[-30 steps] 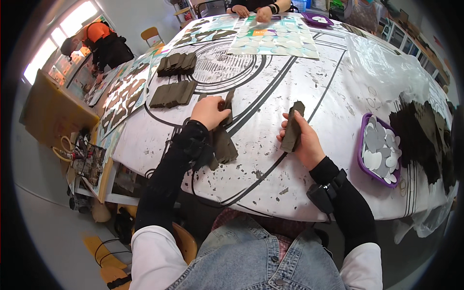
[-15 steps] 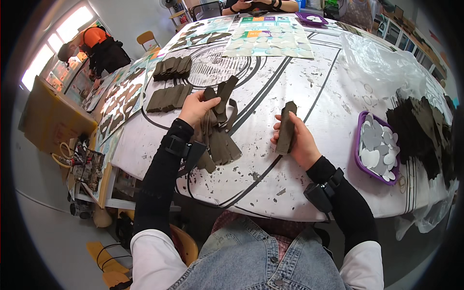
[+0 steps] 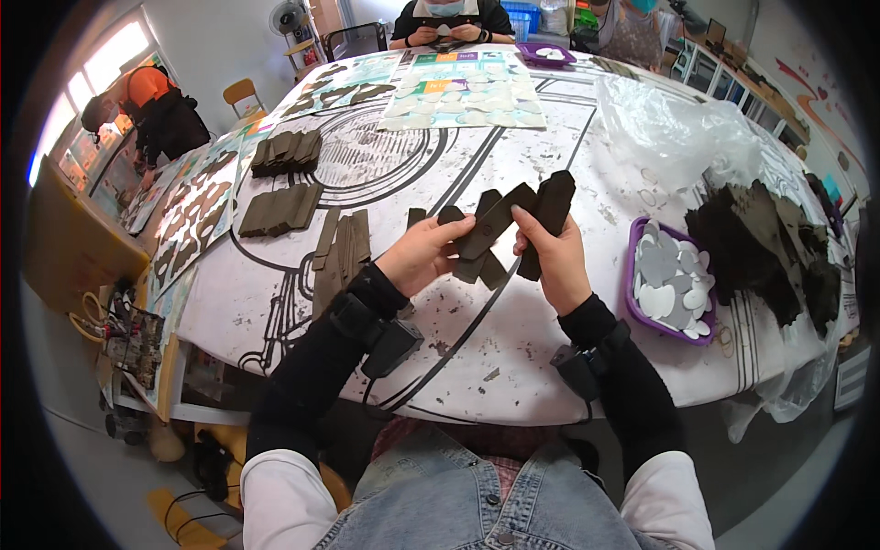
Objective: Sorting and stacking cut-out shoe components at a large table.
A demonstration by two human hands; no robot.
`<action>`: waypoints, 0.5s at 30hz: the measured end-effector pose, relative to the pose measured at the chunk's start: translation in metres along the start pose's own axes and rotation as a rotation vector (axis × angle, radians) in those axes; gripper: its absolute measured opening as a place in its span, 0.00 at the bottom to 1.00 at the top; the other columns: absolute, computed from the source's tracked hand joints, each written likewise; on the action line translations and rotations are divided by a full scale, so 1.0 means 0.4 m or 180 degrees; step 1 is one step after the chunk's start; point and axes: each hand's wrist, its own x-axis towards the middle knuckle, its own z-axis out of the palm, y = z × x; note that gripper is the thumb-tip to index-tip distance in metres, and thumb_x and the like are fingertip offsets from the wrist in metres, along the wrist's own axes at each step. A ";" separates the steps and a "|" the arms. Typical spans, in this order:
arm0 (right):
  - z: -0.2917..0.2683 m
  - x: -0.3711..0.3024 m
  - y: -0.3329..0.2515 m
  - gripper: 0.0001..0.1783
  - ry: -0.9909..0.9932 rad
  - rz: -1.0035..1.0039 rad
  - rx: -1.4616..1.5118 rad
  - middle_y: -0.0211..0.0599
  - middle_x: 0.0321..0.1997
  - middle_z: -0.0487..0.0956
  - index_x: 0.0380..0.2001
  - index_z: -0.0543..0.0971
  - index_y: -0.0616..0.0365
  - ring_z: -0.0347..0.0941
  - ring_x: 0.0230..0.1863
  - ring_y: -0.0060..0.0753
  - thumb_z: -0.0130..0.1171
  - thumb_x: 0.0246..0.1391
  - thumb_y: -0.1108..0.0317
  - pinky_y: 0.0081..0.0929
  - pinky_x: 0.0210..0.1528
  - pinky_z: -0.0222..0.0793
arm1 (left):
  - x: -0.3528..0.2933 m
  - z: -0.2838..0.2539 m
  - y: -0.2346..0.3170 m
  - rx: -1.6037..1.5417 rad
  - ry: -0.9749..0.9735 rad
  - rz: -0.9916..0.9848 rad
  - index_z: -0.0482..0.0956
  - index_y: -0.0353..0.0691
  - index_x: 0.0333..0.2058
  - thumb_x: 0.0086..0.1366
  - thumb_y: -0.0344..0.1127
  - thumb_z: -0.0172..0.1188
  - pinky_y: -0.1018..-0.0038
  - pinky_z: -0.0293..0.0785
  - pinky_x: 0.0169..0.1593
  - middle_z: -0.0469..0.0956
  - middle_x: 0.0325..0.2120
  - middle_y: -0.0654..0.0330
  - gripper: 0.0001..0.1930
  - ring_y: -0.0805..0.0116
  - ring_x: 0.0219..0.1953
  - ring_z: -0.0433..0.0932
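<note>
While a second ago the left hand (image 3: 423,255) lay flat on the worktop (image 3: 513,348) beside a loose dark strip and the right hand (image 3: 550,261) held one strip upright on its own, both hands are now lifted and brought together above the worktop, in front of the purple tray (image 3: 642,312) of pale round pieces. That suggests the loose strips have been picked up and are being gathered into one bunch rather than handled singly.

The dark strips (image 3: 495,229) fan out between the two hands. The left fingers (image 3: 451,240) are closed around the lower ends of several strips, thumb on top. The right fingers (image 3: 536,229) are clamped on a thicker stack that stands nearly upright, its top end rising above the knuckles. The two bunches cross and touch near the middle.

Left of the tray, well apart from the hands, more strips lie flat in a row (image 3: 341,246), and beyond them sit two neat stacks (image 3: 280,209). Right of the tray lies a heap of dark scraps (image 3: 761,247).
</note>
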 end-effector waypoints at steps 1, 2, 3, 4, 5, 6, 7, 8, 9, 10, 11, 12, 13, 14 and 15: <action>0.002 -0.002 -0.015 0.11 0.0117 -0.0249 -0.0202 0.27 0.23 0.73 0.36 0.72 0.62 0.68 0.22 0.17 0.63 0.53 0.71 0.18 0.25 0.66 | 0.012 0.004 -0.009 -0.0678 -0.0336 0.0039 0.70 0.34 0.53 0.70 0.40 0.48 0.73 0.73 0.49 0.77 0.47 0.54 0.18 0.67 0.50 0.76; 0.006 -0.010 -0.031 0.10 0.0283 -0.0507 -0.0279 0.28 0.26 0.74 0.37 0.72 0.61 0.68 0.21 0.16 0.62 0.53 0.75 0.17 0.24 0.65 | 0.028 0.007 -0.021 -0.0736 -0.0345 0.0149 0.65 0.31 0.54 0.73 0.39 0.40 0.69 0.77 0.47 0.76 0.48 0.49 0.19 0.65 0.48 0.77; 0.011 -0.017 -0.040 0.11 0.0385 -0.0780 -0.0354 0.30 0.32 0.77 0.38 0.72 0.59 0.70 0.25 0.16 0.61 0.53 0.78 0.16 0.25 0.67 | 0.034 0.010 -0.027 -0.0753 -0.0330 0.0190 0.65 0.31 0.54 0.73 0.39 0.40 0.69 0.77 0.47 0.76 0.48 0.49 0.19 0.65 0.48 0.77; 0.018 -0.025 -0.054 0.12 0.0271 -0.1391 -0.0692 0.32 0.34 0.77 0.38 0.72 0.59 0.72 0.28 0.19 0.61 0.51 0.80 0.18 0.27 0.68 | 0.039 0.013 -0.032 -0.0734 -0.0124 0.0171 0.64 0.30 0.54 0.73 0.39 0.40 0.70 0.77 0.48 0.75 0.49 0.48 0.19 0.65 0.48 0.77; 0.024 -0.028 -0.063 0.13 0.0151 -0.2001 -0.1014 0.35 0.37 0.78 0.38 0.72 0.58 0.74 0.31 0.21 0.61 0.49 0.81 0.19 0.29 0.70 | 0.039 0.011 -0.033 -0.0716 0.0091 0.0148 0.64 0.30 0.55 0.73 0.39 0.40 0.70 0.77 0.48 0.73 0.50 0.47 0.19 0.65 0.48 0.77; 0.003 -0.020 -0.073 0.15 -0.0232 -0.2934 -0.1791 0.38 0.40 0.78 0.37 0.73 0.58 0.76 0.37 0.27 0.61 0.45 0.83 0.23 0.34 0.72 | 0.035 0.021 -0.024 -0.0676 0.0046 0.0012 0.62 0.31 0.56 0.73 0.38 0.39 0.69 0.77 0.48 0.74 0.50 0.48 0.19 0.64 0.47 0.77; 0.007 -0.020 -0.076 0.18 -0.0638 -0.3090 -0.1977 0.39 0.42 0.78 0.37 0.74 0.58 0.77 0.39 0.36 0.60 0.39 0.85 0.27 0.38 0.73 | 0.040 0.011 -0.026 -0.0682 0.0041 0.0018 0.62 0.31 0.56 0.73 0.38 0.39 0.69 0.77 0.48 0.74 0.50 0.48 0.19 0.64 0.47 0.77; 0.004 -0.012 -0.069 0.19 -0.0968 -0.2821 -0.2487 0.38 0.42 0.78 0.37 0.74 0.57 0.77 0.39 0.38 0.60 0.38 0.85 0.27 0.38 0.73 | 0.047 -0.008 -0.031 -0.1113 -0.0175 0.0117 0.63 0.32 0.55 0.73 0.38 0.39 0.68 0.77 0.48 0.74 0.48 0.50 0.19 0.64 0.47 0.78; -0.004 -0.008 -0.052 0.20 -0.1258 -0.2514 -0.2992 0.38 0.43 0.78 0.37 0.74 0.57 0.77 0.40 0.40 0.60 0.37 0.85 0.28 0.39 0.74 | 0.051 -0.013 -0.026 -0.1532 -0.0409 0.0185 0.63 0.32 0.55 0.73 0.38 0.39 0.67 0.78 0.48 0.75 0.47 0.52 0.19 0.63 0.46 0.78; -0.007 -0.012 -0.039 0.22 -0.1412 -0.2149 -0.3224 0.36 0.44 0.77 0.39 0.74 0.56 0.76 0.40 0.43 0.59 0.36 0.85 0.30 0.40 0.73 | 0.055 -0.013 -0.019 -0.1493 -0.0360 0.0131 0.64 0.33 0.55 0.73 0.39 0.41 0.66 0.77 0.49 0.75 0.45 0.55 0.18 0.64 0.46 0.78; -0.016 -0.005 -0.015 0.22 -0.1424 -0.2269 -0.3131 0.35 0.44 0.77 0.40 0.74 0.56 0.76 0.39 0.46 0.59 0.37 0.84 0.31 0.39 0.73 | 0.054 -0.009 -0.024 -0.1483 -0.0376 0.0100 0.64 0.33 0.55 0.73 0.39 0.41 0.66 0.77 0.49 0.75 0.45 0.55 0.18 0.64 0.46 0.78; -0.013 0.000 -0.010 0.23 -0.1391 -0.2214 -0.2843 0.35 0.44 0.77 0.43 0.73 0.57 0.76 0.38 0.40 0.59 0.40 0.85 0.28 0.38 0.73 | 0.049 -0.004 -0.029 -0.0938 -0.0096 0.0248 0.65 0.34 0.55 0.73 0.40 0.41 0.67 0.77 0.50 0.75 0.46 0.55 0.19 0.65 0.46 0.77; -0.009 0.004 -0.006 0.23 -0.1355 -0.2156 -0.2558 0.35 0.44 0.76 0.45 0.73 0.58 0.76 0.36 0.35 0.59 0.44 0.85 0.26 0.37 0.72 | 0.042 0.003 -0.035 -0.0391 0.0179 0.0390 0.65 0.34 0.55 0.73 0.40 0.42 0.67 0.76 0.50 0.74 0.47 0.54 0.19 0.66 0.47 0.77; -0.008 0.005 -0.007 0.23 -0.1361 -0.2149 -0.2540 0.35 0.44 0.76 0.45 0.73 0.58 0.76 0.36 0.35 0.59 0.44 0.85 0.26 0.37 0.72 | 0.034 0.013 -0.040 -0.0552 0.0331 0.0541 0.67 0.34 0.53 0.72 0.42 0.43 0.69 0.74 0.51 0.75 0.47 0.56 0.19 0.68 0.46 0.76; -0.010 0.004 -0.014 0.19 -0.1019 -0.0994 -0.1566 0.30 0.36 0.74 0.47 0.70 0.59 0.72 0.32 0.25 0.59 0.50 0.76 0.21 0.33 0.68 | 0.029 0.013 -0.037 -0.0550 0.0328 0.0532 0.67 0.34 0.53 0.72 0.42 0.43 0.69 0.74 0.51 0.75 0.47 0.56 0.19 0.68 0.46 0.76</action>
